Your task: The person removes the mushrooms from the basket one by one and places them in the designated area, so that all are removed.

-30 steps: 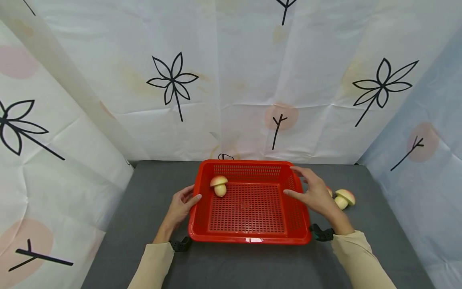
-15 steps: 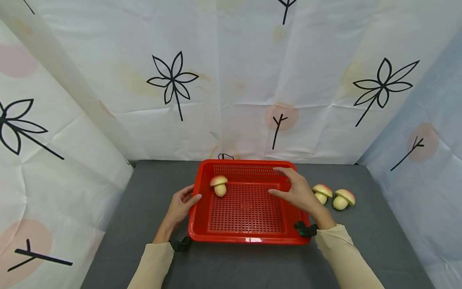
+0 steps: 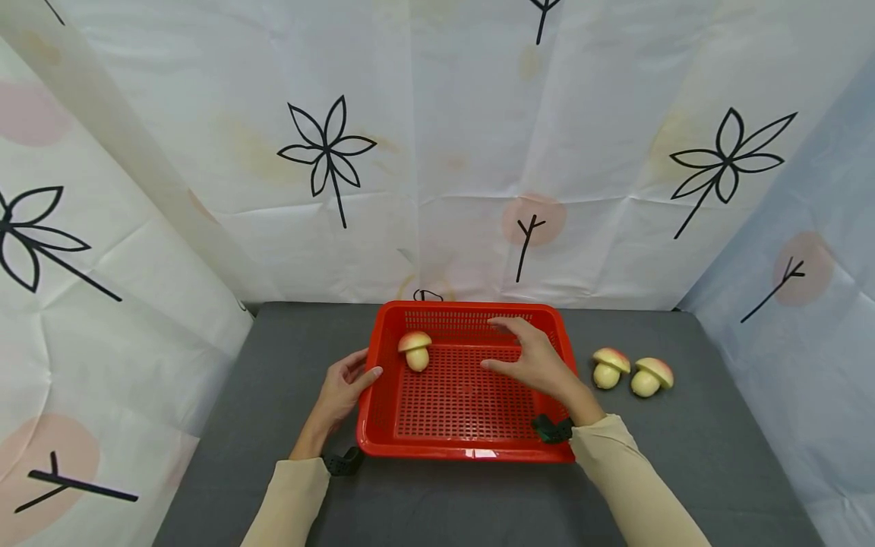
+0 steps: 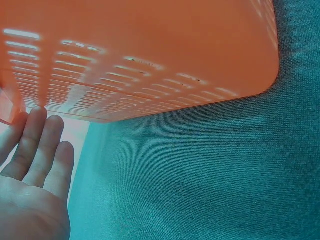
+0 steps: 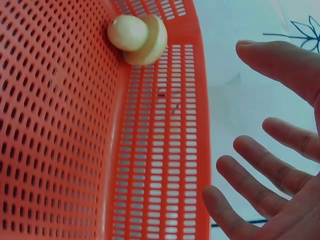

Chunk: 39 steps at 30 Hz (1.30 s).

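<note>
A red perforated plastic basket (image 3: 472, 453) sits on the grey table. At its left side, my left hand (image 3: 345, 389) holds the rim with the thumb over the edge and the other fingers outside; in the left wrist view those fingertips (image 4: 37, 114) reach the outer wall. One toy mushroom (image 3: 415, 351), red-capped with a pale stem, lies in the basket's far left corner. Over the right half of the basket, my right hand (image 3: 533, 362) is spread with thumb and fingers apart and nothing between them. The right wrist view shows the mushroom (image 5: 137, 40) away from that hand.
Two more toy mushrooms, one (image 3: 611, 368) nearer the basket and another (image 3: 652, 377) farther right, stand on the grey tabletop (image 3: 683, 471). White patterned cloth (image 3: 465, 152) hangs behind the table and along both sides.
My right hand has moved left from the basket's right rim to over its inside, uncovering the nearer of the two mushrooms on the table. The left hand, basket and mushrooms stay put.
</note>
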### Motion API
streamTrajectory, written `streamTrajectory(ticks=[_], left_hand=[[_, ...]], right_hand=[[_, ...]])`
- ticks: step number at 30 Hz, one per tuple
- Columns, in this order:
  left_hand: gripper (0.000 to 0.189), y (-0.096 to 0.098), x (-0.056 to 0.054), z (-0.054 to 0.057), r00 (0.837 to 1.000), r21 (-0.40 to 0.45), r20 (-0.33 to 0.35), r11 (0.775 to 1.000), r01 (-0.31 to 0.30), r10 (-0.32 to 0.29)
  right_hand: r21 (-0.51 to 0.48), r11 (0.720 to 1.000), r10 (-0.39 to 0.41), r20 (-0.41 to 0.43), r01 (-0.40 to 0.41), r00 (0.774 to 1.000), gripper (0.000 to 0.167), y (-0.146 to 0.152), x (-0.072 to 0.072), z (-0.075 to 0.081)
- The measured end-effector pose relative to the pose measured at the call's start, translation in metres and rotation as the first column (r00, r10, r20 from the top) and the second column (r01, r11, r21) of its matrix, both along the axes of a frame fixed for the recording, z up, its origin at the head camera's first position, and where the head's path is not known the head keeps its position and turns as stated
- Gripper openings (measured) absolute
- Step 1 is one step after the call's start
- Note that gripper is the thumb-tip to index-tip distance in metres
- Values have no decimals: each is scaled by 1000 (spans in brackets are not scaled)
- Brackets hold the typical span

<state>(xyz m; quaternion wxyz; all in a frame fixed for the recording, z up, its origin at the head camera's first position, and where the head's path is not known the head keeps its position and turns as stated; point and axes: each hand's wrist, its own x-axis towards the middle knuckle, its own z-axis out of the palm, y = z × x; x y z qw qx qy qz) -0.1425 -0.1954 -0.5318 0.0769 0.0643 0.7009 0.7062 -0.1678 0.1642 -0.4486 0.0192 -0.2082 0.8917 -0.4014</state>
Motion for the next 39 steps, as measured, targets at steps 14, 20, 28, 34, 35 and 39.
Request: streamTrajectory(ticks=[14, 20, 28, 34, 35, 39], left_hand=[[56, 0, -1, 0, 1000, 3, 0, 1000, 0, 0], [56, 0, -1, -1, 1000, 1, 5, 1000, -3, 3], [57, 0, 0, 0, 1000, 6, 19, 1000, -6, 6], [57, 0, 0, 1, 1000, 11, 17, 1000, -2, 2], [57, 0, 0, 1, 1000, 9, 16, 1000, -2, 2], [56, 0, 0, 1, 1000, 3, 17, 1000, -6, 6]], right_hand=[[-8, 999, 51, 85, -50, 995, 71, -33, -8, -4], [4, 996, 85, 99, -86, 991, 71, -47, -14, -9], [8, 994, 102, 142, -105, 984, 71, -67, -23, -11], [-2, 992, 123, 139, -123, 983, 72, -82, -29, -15], [3, 992, 126, 133, -127, 983, 72, -84, -30, -17], [21, 991, 131, 136, -135, 982, 71, -93, -34, -22]])
